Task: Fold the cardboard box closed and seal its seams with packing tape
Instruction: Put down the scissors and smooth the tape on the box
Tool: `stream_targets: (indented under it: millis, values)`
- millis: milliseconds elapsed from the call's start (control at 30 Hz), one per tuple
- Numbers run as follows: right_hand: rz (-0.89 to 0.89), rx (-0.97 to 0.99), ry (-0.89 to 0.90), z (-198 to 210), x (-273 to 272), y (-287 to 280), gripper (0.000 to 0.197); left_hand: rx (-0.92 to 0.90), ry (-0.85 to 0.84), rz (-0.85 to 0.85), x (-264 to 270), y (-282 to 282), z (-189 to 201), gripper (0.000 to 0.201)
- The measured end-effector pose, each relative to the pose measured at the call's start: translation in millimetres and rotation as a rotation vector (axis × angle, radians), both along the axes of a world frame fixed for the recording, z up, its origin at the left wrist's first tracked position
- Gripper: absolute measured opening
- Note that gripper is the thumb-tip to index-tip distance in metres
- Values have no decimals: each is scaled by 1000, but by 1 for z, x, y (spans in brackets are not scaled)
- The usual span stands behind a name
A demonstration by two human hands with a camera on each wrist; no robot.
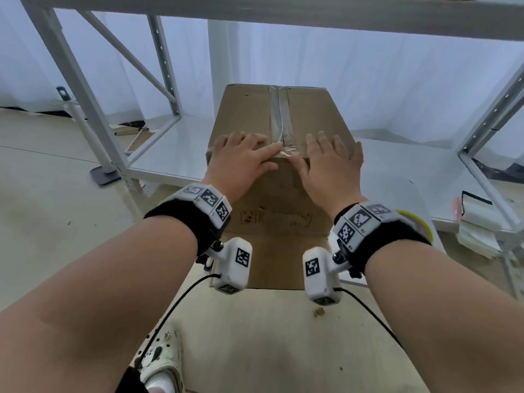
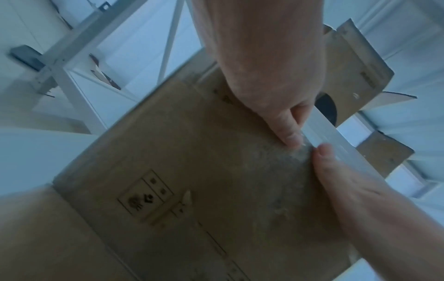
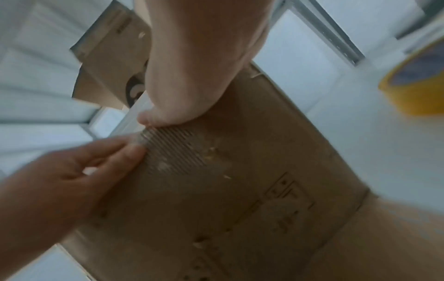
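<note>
A brown cardboard box [image 1: 283,194] stands upright on the floor with its top flaps folded shut. A strip of clear packing tape [image 1: 280,117] runs along the top centre seam and bends over the front edge. My left hand [image 1: 243,154] lies flat on the top left of the seam, its thumb [image 2: 288,133] on the tape end. My right hand [image 1: 331,157] lies flat to the right, its thumb [image 2: 336,180] pressing the front face beside the tape [image 2: 324,131]. A yellow tape roll [image 3: 418,85] sits to the box's right, half hidden behind my right wrist in the head view.
White metal shelving [image 1: 85,89] surrounds the box, with a low shelf board [image 1: 175,143] behind it. A stack of papers [image 1: 476,228] lies at the right. A pole stand base [image 1: 105,174] sits left. A bottom flap [image 1: 272,262] juts toward my foot [image 1: 161,361].
</note>
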State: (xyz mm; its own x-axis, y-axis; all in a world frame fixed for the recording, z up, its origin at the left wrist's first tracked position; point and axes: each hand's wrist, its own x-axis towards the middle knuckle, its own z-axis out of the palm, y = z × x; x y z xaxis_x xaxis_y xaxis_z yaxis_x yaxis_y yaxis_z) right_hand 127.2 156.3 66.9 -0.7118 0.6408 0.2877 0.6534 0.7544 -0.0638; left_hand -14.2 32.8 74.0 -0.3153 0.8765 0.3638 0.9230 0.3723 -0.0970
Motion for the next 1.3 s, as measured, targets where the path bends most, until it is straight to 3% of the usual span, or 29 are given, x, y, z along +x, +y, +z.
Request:
stream_targets:
  millis: [200,433,633,800,1000,1300]
  values:
    - [-8,39,9,-5,18,13,59,226,-144,-54,-30,-29,-17,42]
    - [0,49,44,1,21,7,51,309,-442,-137,-38,-41,-3,34]
    - [178,148,-102,20,-20,-27,54,225,-143,-109,-12,-18,3,33]
    - [138,141,-112,5,-22,-24,54,258,-181,-75,-19,-20,-11,34]
    - [55,41,-24,-2,20,15,51,312,-290,-70,-21,-22,-9,34]
    - [73,-327,222,2,45,27,52,258,-418,-128,-19,-36,7,32]
